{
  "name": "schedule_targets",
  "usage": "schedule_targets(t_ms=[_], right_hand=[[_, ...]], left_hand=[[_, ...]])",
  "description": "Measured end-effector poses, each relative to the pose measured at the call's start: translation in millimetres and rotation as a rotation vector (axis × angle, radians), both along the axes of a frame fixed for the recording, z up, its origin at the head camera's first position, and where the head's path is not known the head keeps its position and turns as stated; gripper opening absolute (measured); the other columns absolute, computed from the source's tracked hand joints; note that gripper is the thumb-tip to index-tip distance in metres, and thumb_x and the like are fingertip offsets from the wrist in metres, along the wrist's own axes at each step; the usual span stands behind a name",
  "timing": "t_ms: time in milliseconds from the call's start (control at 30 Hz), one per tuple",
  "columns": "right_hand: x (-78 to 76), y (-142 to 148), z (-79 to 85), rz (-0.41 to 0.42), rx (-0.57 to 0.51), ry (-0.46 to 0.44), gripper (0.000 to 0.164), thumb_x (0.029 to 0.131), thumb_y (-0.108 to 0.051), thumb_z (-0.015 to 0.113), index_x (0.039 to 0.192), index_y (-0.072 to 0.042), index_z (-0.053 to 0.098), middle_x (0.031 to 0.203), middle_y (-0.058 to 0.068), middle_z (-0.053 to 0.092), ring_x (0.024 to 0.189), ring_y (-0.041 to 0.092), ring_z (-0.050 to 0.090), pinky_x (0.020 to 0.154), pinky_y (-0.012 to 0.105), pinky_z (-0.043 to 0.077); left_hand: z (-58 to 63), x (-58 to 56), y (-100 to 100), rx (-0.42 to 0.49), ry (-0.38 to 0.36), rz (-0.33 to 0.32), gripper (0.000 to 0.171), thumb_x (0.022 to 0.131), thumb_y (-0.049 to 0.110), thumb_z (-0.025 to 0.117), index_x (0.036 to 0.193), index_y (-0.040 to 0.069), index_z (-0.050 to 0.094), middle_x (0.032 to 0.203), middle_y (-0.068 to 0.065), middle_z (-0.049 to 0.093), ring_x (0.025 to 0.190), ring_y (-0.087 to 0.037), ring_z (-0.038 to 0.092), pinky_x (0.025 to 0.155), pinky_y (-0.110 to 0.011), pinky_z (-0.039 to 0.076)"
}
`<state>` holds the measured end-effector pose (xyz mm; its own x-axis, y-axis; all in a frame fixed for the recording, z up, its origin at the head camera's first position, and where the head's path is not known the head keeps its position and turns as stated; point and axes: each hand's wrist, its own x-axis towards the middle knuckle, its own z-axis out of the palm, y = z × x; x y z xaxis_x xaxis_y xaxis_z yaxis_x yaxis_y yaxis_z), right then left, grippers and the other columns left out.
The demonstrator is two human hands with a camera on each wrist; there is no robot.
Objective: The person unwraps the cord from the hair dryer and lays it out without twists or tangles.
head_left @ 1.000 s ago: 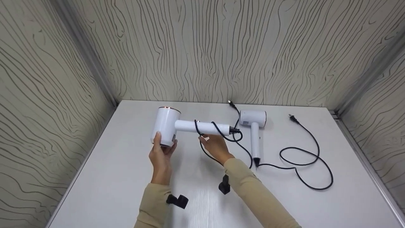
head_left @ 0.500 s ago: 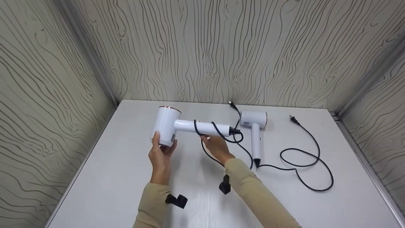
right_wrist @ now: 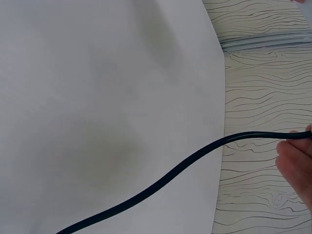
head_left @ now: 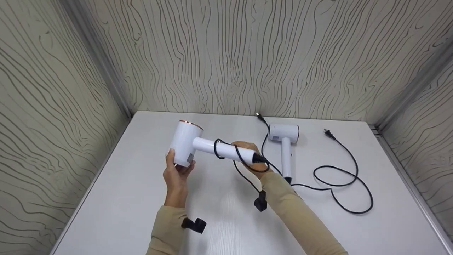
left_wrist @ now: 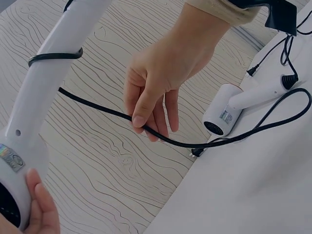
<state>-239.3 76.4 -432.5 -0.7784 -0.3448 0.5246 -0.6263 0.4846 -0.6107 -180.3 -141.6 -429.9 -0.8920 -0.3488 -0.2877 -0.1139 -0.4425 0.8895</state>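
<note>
My left hand (head_left: pixel 176 180) holds the barrel of a white hair dryer (head_left: pixel 184 143) with a copper-coloured rim, raised above the table. Its handle points right and tilts slightly down. A black cord (left_wrist: pixel 97 106) loops round that handle. In the left wrist view, my right hand (left_wrist: pixel 158 78) pinches this cord between thumb and fingers, some distance from the handle. The handle partly covers the right hand in the head view. From the fingers at the right edge of the right wrist view, the cord (right_wrist: pixel 180 168) runs down and left.
A second white hair dryer (head_left: pixel 284 132) lies on the white table (head_left: pixel 124 198) at the back right. Its black cord curls to the right, and a plug (head_left: pixel 329 133) lies there. Another plug (head_left: pixel 260 116) lies by the back edge. Patterned walls (head_left: pixel 230 56) enclose the table.
My right hand has moved from below the handle to behind it, rightward and up, drawing the cord along. The held hair dryer's handle end has dipped. The left hand has shifted slightly.
</note>
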Motion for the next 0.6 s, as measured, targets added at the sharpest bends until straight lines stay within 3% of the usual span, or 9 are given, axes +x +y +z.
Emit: schedule_targets(t_ms=[100, 233, 600], right_hand=[[-13.0, 8, -8.7, 0.007, 0.032, 0.077, 0.009, 0.087, 0.001, 0.061, 0.091, 0.006, 0.068, 0.084, 0.018, 0.072, 0.073, 0.025, 0.068, 0.065, 0.032, 0.057], [-23.8, 18, -9.0, -0.045, 0.093, 0.063, 0.012, 0.091, -0.003, 0.061, 0.093, 0.005, 0.07, 0.086, 0.016, 0.074, 0.074, 0.025, 0.07, 0.066, 0.032, 0.059], [-25.8, 34, 12.3, -0.099, 0.129, 0.037, 0.013, 0.092, -0.004, 0.061, 0.095, 0.004, 0.07, 0.089, 0.017, 0.074, 0.081, 0.026, 0.072, 0.072, 0.036, 0.06]], left_hand=[[-1.3, 0.2, -4, -0.009, -0.005, -0.002, 0.062, 0.096, 0.058, 0.036, 0.138, 0.012, 0.042, 0.105, -0.002, 0.058, 0.079, -0.01, 0.066, 0.076, -0.02, 0.056], [-2.5, 0.3, -7, -0.015, -0.001, -0.007, 0.06, 0.096, 0.056, 0.037, 0.136, 0.012, 0.043, 0.1, -0.001, 0.059, 0.075, -0.01, 0.065, 0.075, -0.02, 0.056], [-6.5, -1.6, -10, -0.056, 0.002, -0.036, 0.059, 0.096, 0.055, 0.037, 0.134, 0.01, 0.044, 0.096, 0.0, 0.059, 0.073, -0.011, 0.063, 0.073, -0.021, 0.055]])
